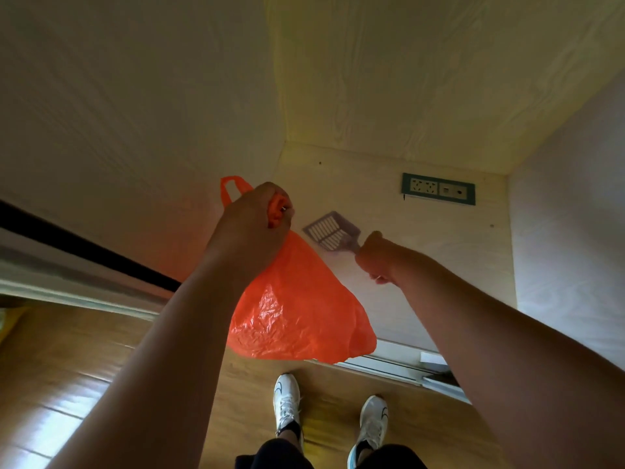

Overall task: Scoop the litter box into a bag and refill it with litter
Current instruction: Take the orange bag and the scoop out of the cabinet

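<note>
The left hand [257, 218] grips the bunched neck of the orange bag [297, 306], which hangs below it with one handle loop standing free above the knuckles, while the right hand [375, 257] is curled round the handle of the lilac slotted scoop [333, 233], its empty blade pointing toward the left hand. The litter box is not in view, so where it lies relative to either hand cannot be told. With the bag's mouth pinched shut, my worry is that scooped clumps would have no opening and would drop onto the wooden floor [84, 367] by the shoes [287, 404].
</note>
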